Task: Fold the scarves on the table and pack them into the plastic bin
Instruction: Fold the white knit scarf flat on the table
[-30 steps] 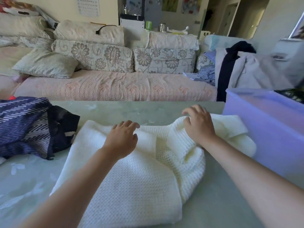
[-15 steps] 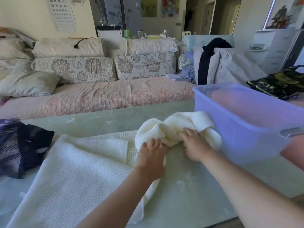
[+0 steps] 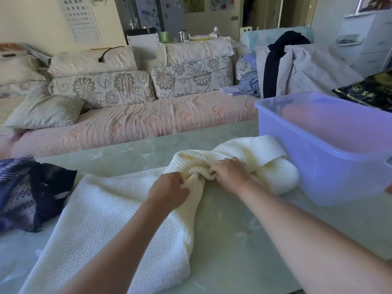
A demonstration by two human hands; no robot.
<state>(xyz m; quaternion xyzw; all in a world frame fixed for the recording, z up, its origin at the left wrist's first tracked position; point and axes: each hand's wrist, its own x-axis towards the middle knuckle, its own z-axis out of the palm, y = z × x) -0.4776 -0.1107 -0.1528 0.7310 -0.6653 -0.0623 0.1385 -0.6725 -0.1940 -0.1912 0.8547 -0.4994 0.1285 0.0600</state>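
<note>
Across the table (image 3: 222, 240), left hand (image 3: 167, 190) and right hand (image 3: 230, 176) each grip the cream scarf (image 3: 118, 209).

A pale green marbled counter (image 3: 131, 149) fills the foreground. Behind it runs a long sofa with a pink quilted cover (image 3: 148, 122), backed by floral-patterned cushions (image 3: 101, 88), with a plain cream pillow (image 3: 42, 113) at its left end. An eye chart (image 3: 81, 18) hangs on the cream wall (image 3: 31, 20). Heaped grey and dark clothes (image 3: 297, 66) lie to the right, near a white chest of drawers (image 3: 364, 39). Further back stands what may be a grey refrigerator (image 3: 161, 13).
</note>
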